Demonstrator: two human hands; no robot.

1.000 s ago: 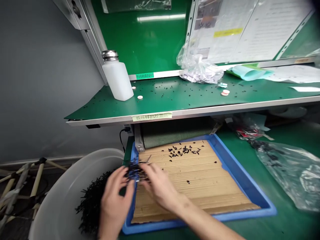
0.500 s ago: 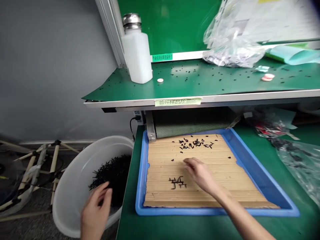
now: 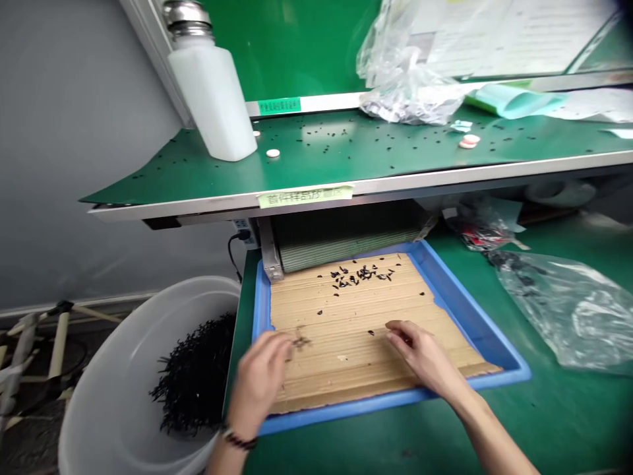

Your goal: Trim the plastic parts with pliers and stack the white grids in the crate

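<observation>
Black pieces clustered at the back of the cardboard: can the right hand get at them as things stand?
Likely yes. The right hand is nearer the viewer, with only cardboard showing between it and the black pieces; the left hand is off to the left, clear of that path.

I see a matt, ridged brown cardboard sheet (image 3: 356, 316) in a smooth blue plastic tray (image 3: 459, 316); near the green shelf (image 3: 321, 165)'s left edge, a milky plastic bottle (image 3: 215, 99) wears a glossy metal cap (image 3: 188, 18).
</observation>
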